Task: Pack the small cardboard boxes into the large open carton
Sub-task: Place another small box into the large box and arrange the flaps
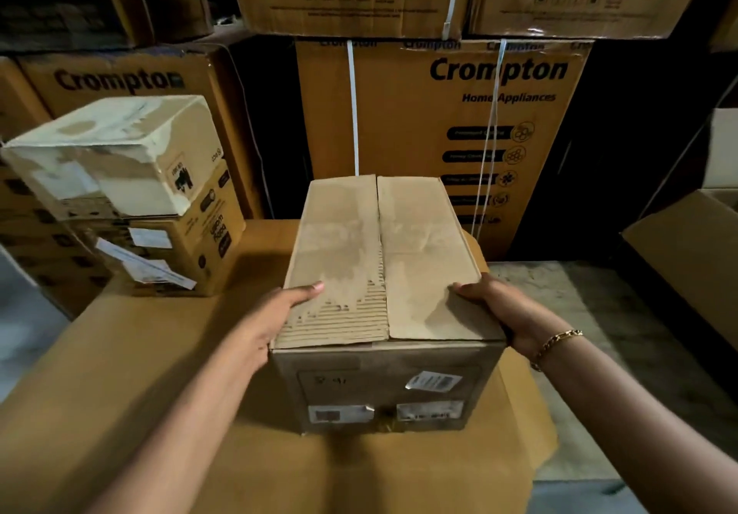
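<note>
warehouse — stacked strapped appliance cartons (439,122)

At the centre of the frame, a closed small box (383,258) is gripped on both sides. The left hand (275,314) and the right hand (499,310), which wears a bracelet (557,342), each lay a thumb over its top edge. It is over a broad cardboard surface (120,373). At mid-left, a white-topped box (116,154) sits on a brown box (179,250). A Crompton carton (439,122) stands behind, and an open carton (687,242) is at the right edge.
</note>
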### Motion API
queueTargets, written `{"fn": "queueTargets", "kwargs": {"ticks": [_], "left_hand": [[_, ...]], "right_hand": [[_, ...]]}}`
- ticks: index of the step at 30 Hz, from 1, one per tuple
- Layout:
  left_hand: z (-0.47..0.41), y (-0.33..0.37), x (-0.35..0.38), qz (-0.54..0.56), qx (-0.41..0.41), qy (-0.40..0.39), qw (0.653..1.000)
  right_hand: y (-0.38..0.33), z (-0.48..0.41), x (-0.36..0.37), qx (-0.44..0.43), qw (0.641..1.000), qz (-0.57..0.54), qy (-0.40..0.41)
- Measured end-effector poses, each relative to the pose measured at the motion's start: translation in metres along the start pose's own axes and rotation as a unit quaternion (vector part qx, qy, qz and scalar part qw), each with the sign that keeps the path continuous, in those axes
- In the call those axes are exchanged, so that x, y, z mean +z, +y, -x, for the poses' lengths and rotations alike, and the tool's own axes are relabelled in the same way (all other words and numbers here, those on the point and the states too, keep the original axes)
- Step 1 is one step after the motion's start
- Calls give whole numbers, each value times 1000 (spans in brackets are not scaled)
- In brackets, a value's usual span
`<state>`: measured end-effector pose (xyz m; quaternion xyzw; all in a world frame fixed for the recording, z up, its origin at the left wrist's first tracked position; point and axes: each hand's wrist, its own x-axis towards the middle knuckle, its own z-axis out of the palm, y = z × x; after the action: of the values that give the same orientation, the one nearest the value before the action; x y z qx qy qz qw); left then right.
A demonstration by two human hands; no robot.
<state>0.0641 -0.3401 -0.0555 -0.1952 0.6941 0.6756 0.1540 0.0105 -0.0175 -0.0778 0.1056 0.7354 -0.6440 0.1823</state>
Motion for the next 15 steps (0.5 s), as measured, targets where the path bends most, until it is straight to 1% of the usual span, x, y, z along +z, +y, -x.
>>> {"fn": "queueTargets", "kwargs": {"ticks": [1, 3, 5, 8, 10, 15], "left_hand": [[-5, -2, 1, 0, 7, 5, 1000], [-12, -6, 5, -39, 33, 33, 998], [-19, -3, 8, -68, 46, 41, 996], [-26, 11, 15, -57, 54, 42, 996], [-31, 13, 17, -59, 75, 46, 994], [-41, 12, 32, -39, 183, 43, 981]], "right_hand": [[1, -3, 1, -4, 1000, -13, 12], [1, -8, 3, -20, 999, -16, 41], [-3, -14, 4, -28, 998, -11, 58], [-13, -15, 3, -47, 997, 1, 68], [-15, -12, 2, -68, 994, 2, 81], [-13, 5, -9, -139, 982, -24, 124]]}}
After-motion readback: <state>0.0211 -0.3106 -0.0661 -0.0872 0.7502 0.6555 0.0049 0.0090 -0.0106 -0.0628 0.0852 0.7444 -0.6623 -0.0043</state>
